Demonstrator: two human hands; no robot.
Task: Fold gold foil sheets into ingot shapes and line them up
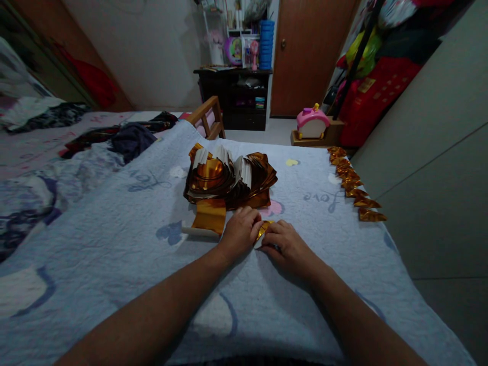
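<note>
On the blue bedspread (114, 264), just in front of the fanned stack of gold papers (229, 178), the left hand (239, 233) and right hand (286, 245) pinch one small gold sheet (264, 228), whose slick foil could slip and crease crookedly on the soft, yielding quilt.

Bed covered by a pale blue quilted blanket (114, 254) printed with hearts and script. On it: 1 heap of fanned gold foil paper sheets (229, 178) at centre; 1 flat gold foil sheet (209, 216) just before the heap; 1 row of folded gold foil pieces (354, 185) along the right edge; dark crumpled clothing (131, 140) at far left.
</note>
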